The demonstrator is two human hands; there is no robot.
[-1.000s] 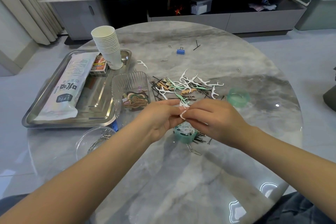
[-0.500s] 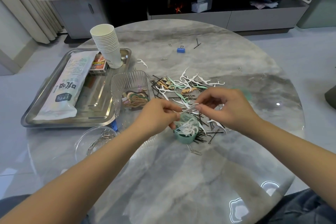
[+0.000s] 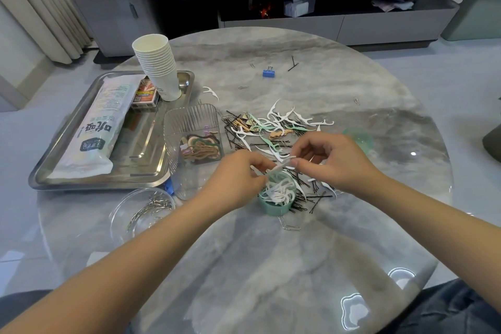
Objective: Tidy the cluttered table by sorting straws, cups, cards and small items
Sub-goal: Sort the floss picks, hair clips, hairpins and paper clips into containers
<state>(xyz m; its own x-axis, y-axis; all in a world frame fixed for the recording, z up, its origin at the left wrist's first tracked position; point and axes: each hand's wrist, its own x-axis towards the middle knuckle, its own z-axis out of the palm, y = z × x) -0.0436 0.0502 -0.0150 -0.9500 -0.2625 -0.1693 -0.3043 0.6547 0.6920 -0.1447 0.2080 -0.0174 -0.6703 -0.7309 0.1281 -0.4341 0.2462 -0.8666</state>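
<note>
A small green round tub holding white floss picks stands on the marble table. My left hand and my right hand meet just above it, both pinching one white floss pick between fingertips. Behind them lies a pile of floss picks, black hairpins and small clips. The tub's green lid sits behind my right hand.
A steel tray at left carries a straw packet, a card box and stacked paper cups. A clear ribbed box and a clear bowl of paper clips stand near my left arm. A blue binder clip lies farther back.
My hands separated, the right reaching into the pile, and have come together again over the green tub with a white floss pick between them.
</note>
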